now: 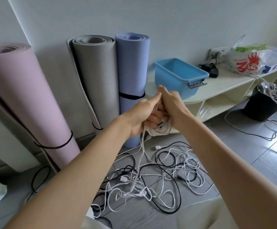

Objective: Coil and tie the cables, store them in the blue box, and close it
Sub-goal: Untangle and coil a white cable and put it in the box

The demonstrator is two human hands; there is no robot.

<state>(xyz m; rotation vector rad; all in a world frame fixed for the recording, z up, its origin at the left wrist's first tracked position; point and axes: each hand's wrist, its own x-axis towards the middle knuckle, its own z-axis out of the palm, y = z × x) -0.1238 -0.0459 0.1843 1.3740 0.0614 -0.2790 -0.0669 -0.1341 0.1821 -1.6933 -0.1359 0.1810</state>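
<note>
With left hand (pixel 140 116) and right hand (pixel 170 103) both curled tight round the white coil (pixel 159 128) above the floor tangle (pixel 151 182), best keep loops pinned, wrap the hanging tail snugly, then drop into the open blue box (pixel 179 76).

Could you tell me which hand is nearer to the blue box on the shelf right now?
Right. The right hand sits just below the blue box, in front of its near wall. The left hand is lower and further left. Both grip the white cable coil.
</note>
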